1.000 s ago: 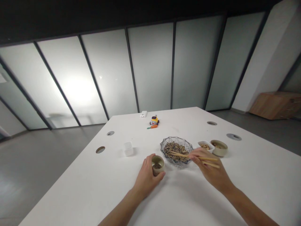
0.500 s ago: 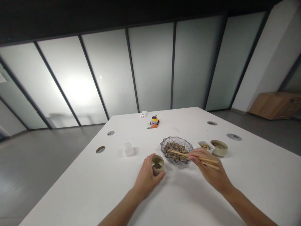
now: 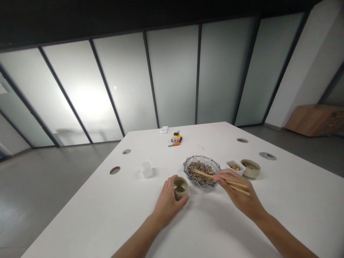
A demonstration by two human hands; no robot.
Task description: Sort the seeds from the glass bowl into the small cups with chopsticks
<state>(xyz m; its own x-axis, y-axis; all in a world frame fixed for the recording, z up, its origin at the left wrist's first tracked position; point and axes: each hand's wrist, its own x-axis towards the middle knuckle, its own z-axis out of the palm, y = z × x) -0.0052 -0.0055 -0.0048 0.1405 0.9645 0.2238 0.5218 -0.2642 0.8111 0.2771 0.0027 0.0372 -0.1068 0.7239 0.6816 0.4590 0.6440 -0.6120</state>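
Note:
My left hand (image 3: 170,197) is wrapped round a small greenish cup (image 3: 185,195) on the table, with a few dark seeds in its bottom. In my right hand (image 3: 238,190) is a pair of wooden chopsticks (image 3: 203,174). Their tips reach into a scalloped glass bowl (image 3: 190,160), among striped sunflower seeds (image 3: 200,167). Whether the tips pinch a seed is too small to tell. The bowl stands just beyond the cup, to its right.
Right of the glass bowl are a white dish (image 3: 243,170) of nuts and a larger greenish bowl (image 3: 252,173). A clear plastic box (image 3: 146,170) stands to the left. Farther back are a yellow toy car (image 3: 176,137), an orange-and-green toy (image 3: 174,144) and a white device (image 3: 164,129).
My right hand and the chopsticks have shifted very slightly left, with the tips still in the seeds. My left hand and the cup stay where they were.

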